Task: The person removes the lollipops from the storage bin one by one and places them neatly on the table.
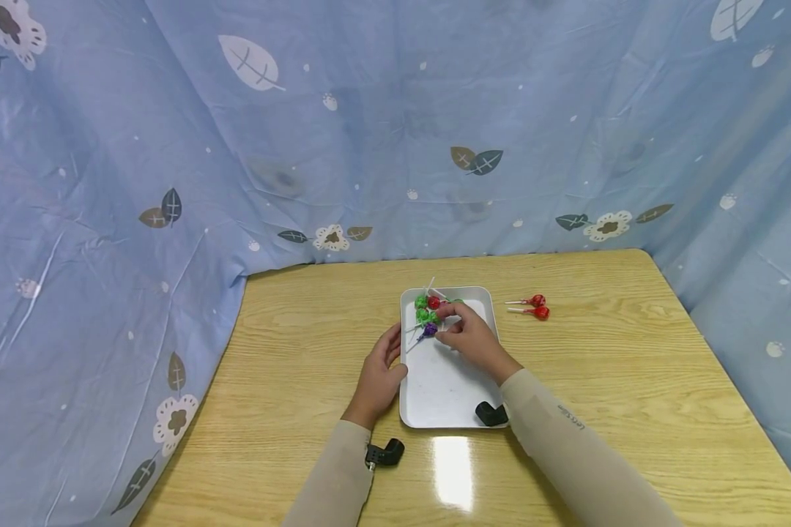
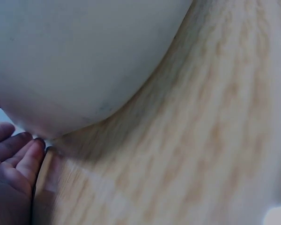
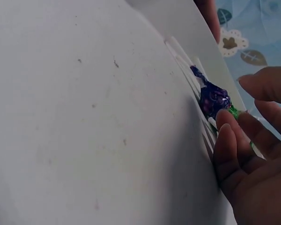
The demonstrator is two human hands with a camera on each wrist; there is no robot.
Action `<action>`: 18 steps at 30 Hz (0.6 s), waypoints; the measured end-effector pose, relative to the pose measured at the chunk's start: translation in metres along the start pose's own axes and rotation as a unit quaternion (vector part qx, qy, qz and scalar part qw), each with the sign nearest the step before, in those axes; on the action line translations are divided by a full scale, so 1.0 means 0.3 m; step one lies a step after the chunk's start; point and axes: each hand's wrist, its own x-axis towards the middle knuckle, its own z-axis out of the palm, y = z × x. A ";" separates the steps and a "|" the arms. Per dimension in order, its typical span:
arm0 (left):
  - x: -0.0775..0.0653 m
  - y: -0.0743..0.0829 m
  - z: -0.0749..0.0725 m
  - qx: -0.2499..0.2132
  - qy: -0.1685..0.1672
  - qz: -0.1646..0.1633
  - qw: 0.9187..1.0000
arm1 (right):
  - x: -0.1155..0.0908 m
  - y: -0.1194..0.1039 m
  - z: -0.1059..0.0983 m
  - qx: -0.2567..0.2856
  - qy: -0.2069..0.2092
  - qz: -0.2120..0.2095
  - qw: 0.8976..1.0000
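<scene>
A white rectangular tray (image 1: 443, 388) holds several wrapped lollipops bunched in its far left part. Among them are green lollipops (image 1: 422, 315), a red lollipop (image 1: 433, 301) and a purple lollipop (image 1: 429, 329) nearest the tray's middle. My right hand (image 1: 472, 340) reaches over the bunch with bent, spread fingers. In the right wrist view its fingertips (image 3: 225, 136) are right beside the purple lollipop (image 3: 214, 100), and nothing shows gripped between them. At the tray's left side rests my left hand (image 1: 377, 377), its relaxed fingers along the outer wall and its thumb at the rim.
Two red lollipops (image 1: 539, 312) lie on the wooden table (image 1: 587, 380) to the right of the tray. Behind and beside the table hangs a blue curtain (image 1: 395, 132) with leaf and flower prints. Each wrist wears a black camera (image 1: 387, 452).
</scene>
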 end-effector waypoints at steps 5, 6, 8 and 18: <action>-0.004 0.002 -0.004 0.003 0.001 0.006 1.000 | 0.002 0.006 0.002 -0.008 -0.033 -0.014 0.999; -0.005 0.002 -0.005 0.004 0.002 0.007 1.000 | 0.003 0.006 0.003 -0.009 -0.039 -0.017 0.999; -0.006 0.001 -0.008 0.005 0.002 0.010 1.000 | 0.002 0.005 0.004 -0.017 -0.046 -0.024 0.999; -0.001 -0.002 -0.007 -0.001 -0.005 0.012 1.000 | -0.005 0.013 0.007 -0.066 -0.042 -0.048 0.996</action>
